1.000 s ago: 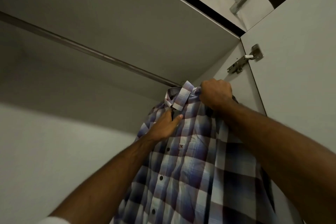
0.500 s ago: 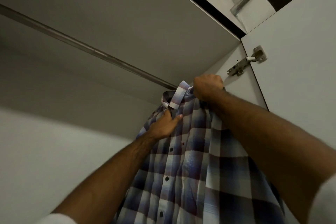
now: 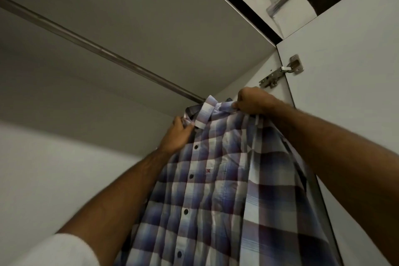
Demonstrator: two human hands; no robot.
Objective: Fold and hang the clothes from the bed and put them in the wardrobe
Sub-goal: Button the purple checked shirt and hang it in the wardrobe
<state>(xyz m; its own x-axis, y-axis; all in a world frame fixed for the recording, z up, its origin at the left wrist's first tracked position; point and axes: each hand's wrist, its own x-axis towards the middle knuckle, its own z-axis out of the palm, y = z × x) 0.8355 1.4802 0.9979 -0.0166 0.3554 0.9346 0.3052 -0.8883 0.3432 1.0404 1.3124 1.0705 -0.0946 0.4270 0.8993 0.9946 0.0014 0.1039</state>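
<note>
Currently a plaid button-up shirt (image 3: 216, 190) is held up inside the wardrobe, collar end raised to just below the hanging rail (image 3: 103, 52). Right hand (image 3: 252, 101) is closed in a fist over the shoulder/collar fabric at the top of the shirt; what is inside the fist beyond cloth can't be told, and no hanger hook is visible. Left hand (image 3: 177, 136) is lower and to the left of the right one, fingers curled onto the collar's (image 3: 207, 112) front edge near the top button, thumb on the placket.

Judgement: the high grip is presumably used so the shirt's weight is carried at the neck while the top is brought to the rail; the left-hand pinch looks meant to keep the collar square and the front closed so the garment hangs flat. Rail end is hidden directly behind the collar, so whether anything is hooked on yet can't be confirmed.

Door hinge (image 3: 280, 73) sits just up and right of the right hand, on the open door panel (image 3: 349, 93); clearance there looks tight. Rest of the shirt hangs below both hands, between the forearms.
</note>
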